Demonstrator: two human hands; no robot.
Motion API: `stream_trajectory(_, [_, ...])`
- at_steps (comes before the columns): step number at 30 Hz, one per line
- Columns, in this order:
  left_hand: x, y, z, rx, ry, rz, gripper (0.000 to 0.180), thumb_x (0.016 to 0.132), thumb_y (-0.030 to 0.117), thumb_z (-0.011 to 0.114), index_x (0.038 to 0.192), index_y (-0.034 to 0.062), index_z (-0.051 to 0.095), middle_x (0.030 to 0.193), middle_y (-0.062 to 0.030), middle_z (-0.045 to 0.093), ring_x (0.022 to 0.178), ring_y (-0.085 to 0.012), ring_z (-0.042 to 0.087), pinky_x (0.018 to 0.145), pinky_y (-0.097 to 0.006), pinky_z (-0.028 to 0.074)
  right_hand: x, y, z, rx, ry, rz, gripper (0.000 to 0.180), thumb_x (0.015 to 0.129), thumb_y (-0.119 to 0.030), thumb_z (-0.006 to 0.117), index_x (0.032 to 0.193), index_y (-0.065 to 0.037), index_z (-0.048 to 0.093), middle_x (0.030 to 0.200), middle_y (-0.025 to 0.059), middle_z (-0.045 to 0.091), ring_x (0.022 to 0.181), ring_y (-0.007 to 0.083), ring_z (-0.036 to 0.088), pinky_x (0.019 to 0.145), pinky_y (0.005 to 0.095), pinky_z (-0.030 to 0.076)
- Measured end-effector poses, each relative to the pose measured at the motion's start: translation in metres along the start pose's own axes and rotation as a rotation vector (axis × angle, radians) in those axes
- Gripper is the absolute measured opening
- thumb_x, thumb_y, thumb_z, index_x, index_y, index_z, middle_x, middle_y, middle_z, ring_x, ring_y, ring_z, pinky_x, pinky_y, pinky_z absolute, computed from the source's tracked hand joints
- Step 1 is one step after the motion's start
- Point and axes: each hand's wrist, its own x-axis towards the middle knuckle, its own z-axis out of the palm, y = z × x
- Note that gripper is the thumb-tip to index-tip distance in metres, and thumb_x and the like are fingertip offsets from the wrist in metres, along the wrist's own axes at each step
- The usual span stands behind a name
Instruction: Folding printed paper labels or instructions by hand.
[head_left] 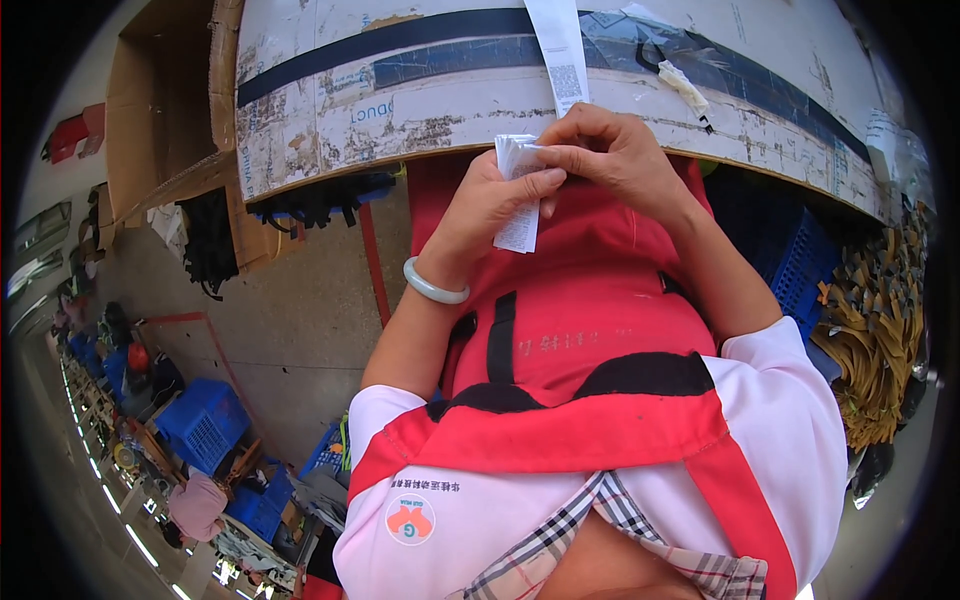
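Label strip [558, 55] | far of right hand [612, 155], the nearer; axis near–far | left hand [492, 195] closed on label stack [516, 231] | right fingers bent, hold unclear

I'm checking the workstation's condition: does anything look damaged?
Yes: the table's white cardboard cover looks worn, its surface scuffed into brown patches near the front edge, unlike the cleaner white elsewhere. The white labels in the left hand show no obvious damage.

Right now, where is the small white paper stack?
In the head view's upper middle, the white paper stack is in the left hand, beside the right hand.
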Motion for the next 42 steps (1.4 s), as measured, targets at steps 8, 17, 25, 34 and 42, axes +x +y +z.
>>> stream_trajectory(8, [0.001,-0.01,-0.003,-0.061,-0.038,0.019,0.01,0.095,0.013,0.061,0.098,0.003,0.06,0.081,-0.004,0.06,0.068,-0.0126,0.061,0.059,-0.025,0.049,-0.003,-0.015,0.001,-0.202,-0.005,-0.086,0.012,0.088,-0.013,0.073,0.093,-0.002,0.071,0.085,0.0013,0.058,0.069,0.0076,0.056,0.065,0.022,0.047])
stream_trajectory(17, [0.001,-0.014,-0.005,-0.055,-0.03,0.016,0.012,0.096,0.013,0.06,0.102,0.0034,0.059,0.082,-0.0048,0.06,0.068,-0.0139,0.063,0.058,-0.025,0.051,-0.004,-0.004,0.007,-0.208,0.043,-0.241,0.007,0.087,-0.007,0.072,0.09,-0.002,0.069,0.086,0.0037,0.06,0.07,0.0107,0.063,0.062,0.0224,0.05])
stream_trajectory(25, [0.0,-0.017,-0.005,0.044,-0.015,0.022,0.011,0.095,0.013,0.061,0.099,0.003,0.059,0.083,-0.0053,0.062,0.068,-0.0132,0.063,0.058,-0.025,0.052,-0.005,-0.004,0.007,-0.285,0.082,-0.241,0.007,0.086,-0.006,0.072,0.09,-0.001,0.068,0.085,0.0043,0.06,0.072,0.0109,0.063,0.064,0.0237,0.051])
stream_trajectory(34, [-0.004,-0.017,-0.005,0.042,-0.051,0.0,0.012,0.097,0.015,0.06,0.099,0.0029,0.059,0.082,-0.0052,0.061,0.068,-0.0138,0.063,0.059,-0.025,0.051,-0.008,-0.01,0.001,-0.211,-0.013,-0.16,0.006,0.087,-0.005,0.07,0.087,0.0,0.067,0.087,0.0041,0.058,0.077,0.0108,0.061,0.07,0.0228,0.049])
stream_trajectory(42, [-0.013,-0.009,0.005,0.076,-0.102,-0.071,0.015,0.098,0.019,0.058,0.098,0.0034,0.058,0.073,-0.003,0.057,0.063,-0.0119,0.058,0.055,-0.024,0.046,-0.009,-0.017,-0.006,-0.185,-0.215,-0.116,0.028,0.082,-0.011,0.077,0.106,-0.004,0.066,0.091,0.0028,0.057,0.077,0.0113,0.054,0.069,0.0234,0.046])
